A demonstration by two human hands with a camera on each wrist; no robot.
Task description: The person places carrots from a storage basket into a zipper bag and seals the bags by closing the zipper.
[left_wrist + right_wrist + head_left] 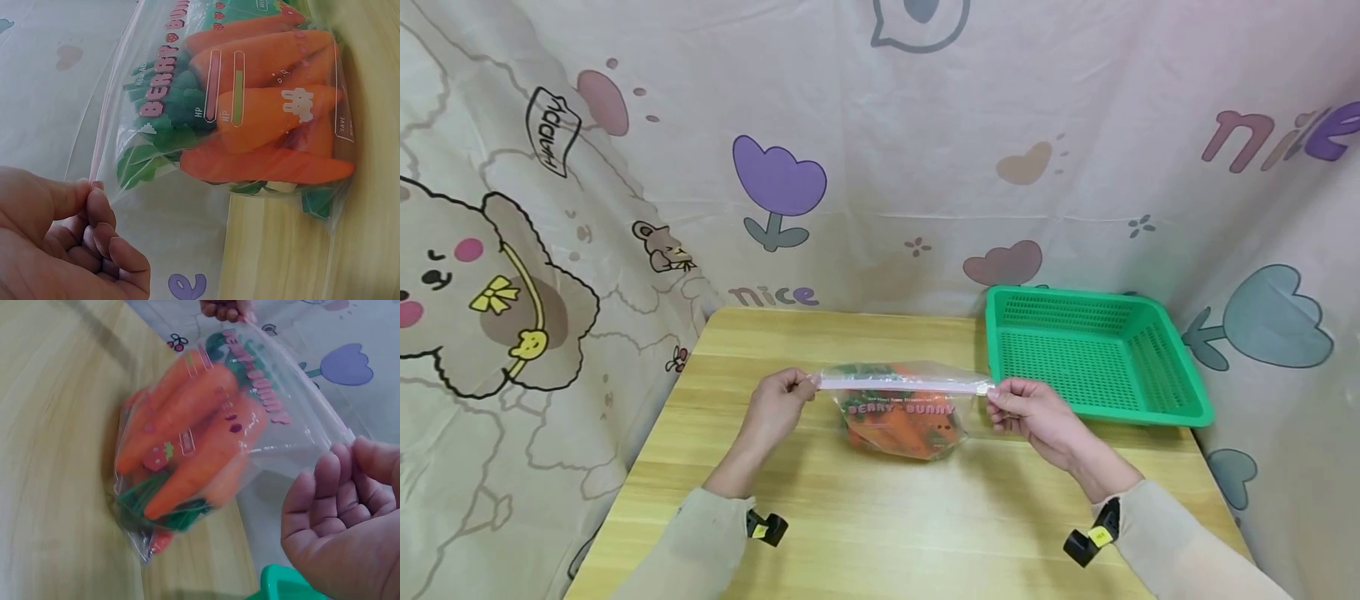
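Observation:
A clear zip bag (951, 372) printed "BERRY BUNNY" hangs between both hands over the wooden table. Inside it show several orange carrots (275, 115) with green tops. My left hand (777, 404) pinches the left end of the pink zip strip (902, 384) between thumb and forefinger. At the other end, my right hand (1037, 417) pinches the strip's corner, thumb on top, right by the small slider (347, 436). Between the two hands the strip runs straight and taut. The right hand's other fingers curl loosely below the strip in the right wrist view.
A green plastic basket (1195, 408) stands at the table's back right, just beyond my right hand. The wooden table (880, 533) extends in front of the bag. Printed cloth (910, 167) hangs behind and at both sides.

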